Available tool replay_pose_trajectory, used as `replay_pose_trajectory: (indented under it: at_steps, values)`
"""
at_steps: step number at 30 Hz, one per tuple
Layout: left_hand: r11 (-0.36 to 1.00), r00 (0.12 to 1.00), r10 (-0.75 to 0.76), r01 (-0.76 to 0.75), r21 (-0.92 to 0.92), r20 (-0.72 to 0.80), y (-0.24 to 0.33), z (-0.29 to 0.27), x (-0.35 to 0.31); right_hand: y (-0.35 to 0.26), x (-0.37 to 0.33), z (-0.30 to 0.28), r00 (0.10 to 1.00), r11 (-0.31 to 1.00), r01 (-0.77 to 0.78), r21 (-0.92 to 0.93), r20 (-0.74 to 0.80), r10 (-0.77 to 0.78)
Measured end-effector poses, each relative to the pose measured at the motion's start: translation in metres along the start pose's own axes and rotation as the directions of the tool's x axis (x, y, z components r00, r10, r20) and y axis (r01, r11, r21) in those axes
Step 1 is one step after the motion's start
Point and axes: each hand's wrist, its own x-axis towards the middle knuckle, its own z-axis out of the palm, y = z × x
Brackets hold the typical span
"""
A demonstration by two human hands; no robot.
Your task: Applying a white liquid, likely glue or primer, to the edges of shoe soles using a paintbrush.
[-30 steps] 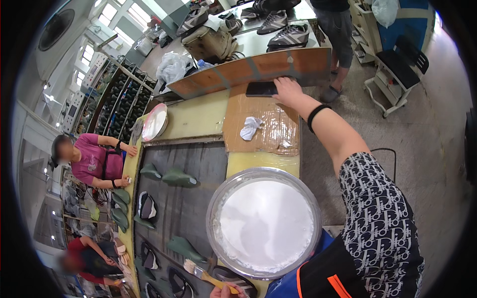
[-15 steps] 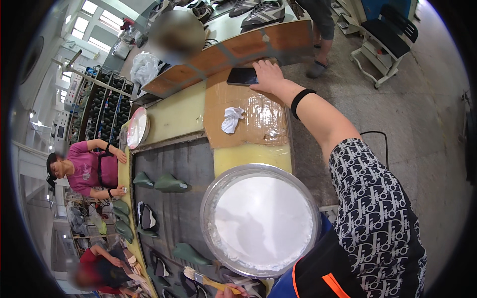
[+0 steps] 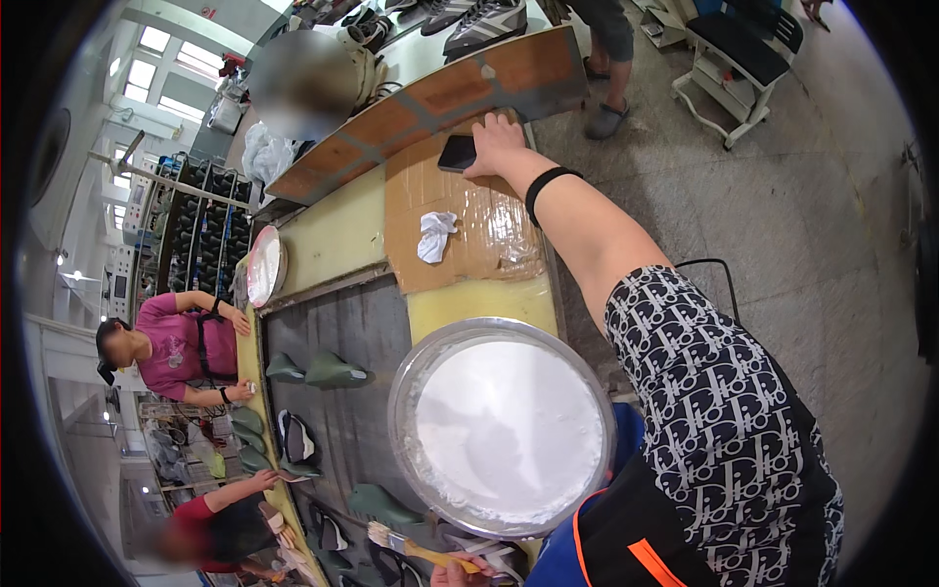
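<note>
My right hand (image 3: 497, 147) reaches out to the far end of the worktable and is closed over the near end of a dark phone (image 3: 456, 154). The phone lies on a sheet of brown cardboard (image 3: 499, 235), with a crumpled white cloth or paper (image 3: 435, 237) close by. At the lower edge, my left hand (image 3: 460, 574), only partly in view, grips the yellow handle of a flat brush (image 3: 423, 552) with pale bristles. Between my arms stands a wide metal basin (image 3: 400, 430) holding a smooth white substance.
Green shoe lasts (image 3: 335, 371) and shoe uppers (image 3: 296, 438) sit on a dark conveyor belt (image 3: 377, 323). Two co-workers, in a pink shirt (image 3: 181, 342) and a red one (image 3: 201, 519), are across it. A wooden partition (image 3: 430, 117) bounds the far end; a second basin (image 3: 282, 266) is beyond.
My view has shifted slightly. My right hand now covers more of the phone. The co-worker in red has stretched an arm toward the belt. The brush stays in my left hand.
</note>
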Motion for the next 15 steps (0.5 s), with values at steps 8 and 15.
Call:
replay_pose_trajectory:
  at_steps: [8,15]
  values:
    - [1.0,1.0,0.0,0.001,0.017,-0.029,-0.0013,0.0046,0.0034,0.0003,0.0002,0.0031,0.998,0.993,-0.069,0.093,0.011,0.068]
    - [1.0,1.0,-0.007,0.008,0.03,-0.008,-0.0007,0.0059,0.0006,-0.001,0.0007,0.0038,0.99,0.992,-0.128,0.019,0.06,0.127]
